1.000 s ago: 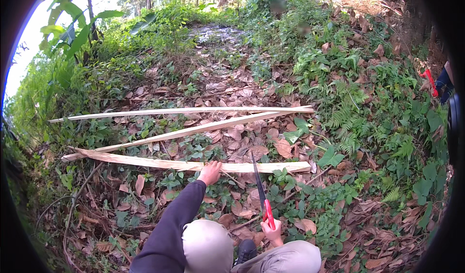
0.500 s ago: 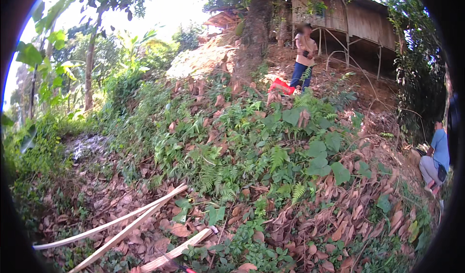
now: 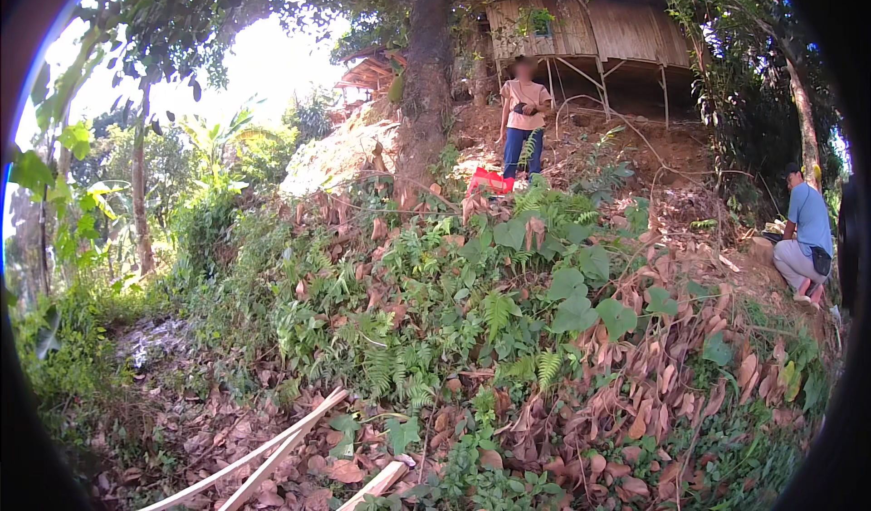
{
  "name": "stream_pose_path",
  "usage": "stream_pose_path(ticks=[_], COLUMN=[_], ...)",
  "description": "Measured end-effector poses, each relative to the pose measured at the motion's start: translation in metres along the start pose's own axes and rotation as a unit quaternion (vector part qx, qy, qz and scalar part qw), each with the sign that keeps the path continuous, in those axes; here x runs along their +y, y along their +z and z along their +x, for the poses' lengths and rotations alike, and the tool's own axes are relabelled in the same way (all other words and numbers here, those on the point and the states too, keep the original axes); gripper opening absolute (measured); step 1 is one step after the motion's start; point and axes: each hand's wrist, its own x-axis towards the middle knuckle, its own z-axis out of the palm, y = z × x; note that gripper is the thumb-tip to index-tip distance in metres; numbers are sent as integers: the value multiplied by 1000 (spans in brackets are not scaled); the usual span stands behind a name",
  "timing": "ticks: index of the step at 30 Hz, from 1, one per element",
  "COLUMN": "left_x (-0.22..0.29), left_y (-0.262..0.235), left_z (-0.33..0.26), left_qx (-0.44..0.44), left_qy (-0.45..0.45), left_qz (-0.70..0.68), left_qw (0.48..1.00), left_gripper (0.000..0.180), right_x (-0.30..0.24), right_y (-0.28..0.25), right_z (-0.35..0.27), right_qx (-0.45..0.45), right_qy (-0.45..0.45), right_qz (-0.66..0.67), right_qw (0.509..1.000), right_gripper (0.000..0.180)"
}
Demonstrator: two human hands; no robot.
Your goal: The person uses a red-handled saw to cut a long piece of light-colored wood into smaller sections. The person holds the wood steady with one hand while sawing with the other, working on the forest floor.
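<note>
Neither of my hands shows in the head view. Two long, pale wooden strips (image 3: 283,452) lie on dry brown leaves at the lower left, their far ends meeting in a point. To their right, the end of a thicker pale piece of wood (image 3: 377,486) rises from the lower edge. The rest of all these pieces is cut off by the picture's edge.
A leafy slope with ferns (image 3: 497,316) climbs ahead. Uphill, a person in a peach shirt (image 3: 523,103) stands near a red bag-like thing (image 3: 490,181) and a tree trunk (image 3: 425,85), below a stilted wooden house (image 3: 590,30). Another person in blue (image 3: 810,216) crouches at right.
My view has tilted up and turned right, so the wood sits lower. A bit of a hand and a dark tool with a red part have left the lower edge. The standing person's arms have shifted.
</note>
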Motion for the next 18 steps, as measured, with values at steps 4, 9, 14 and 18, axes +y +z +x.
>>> stream_pose_path(ticks=[4, 9, 14, 18], left_x=[1, -15, 35, 20], left_y=[6, 23, -11, -2], left_z=[2, 4, 48, 29], left_qx=[3, -5, -13, 24], left_qy=[-14, 40, -26, -19], left_qz=[-2, 48, -14, 68], left_qw=[1000, 998, 999, 997], left_gripper=[48, 60, 68, 45], right_x=[3, 12, 69, -15], right_y=[-1, 9, 15, 52], right_z=[-4, -3, -2, -19], right_qx=[19, 21, 82, 86], right_qy=[0, 0, 22, 29], right_qz=[10, 18, 27, 45], right_qw=[1000, 1000, 996, 995], right_gripper=[15, 13, 11, 10])
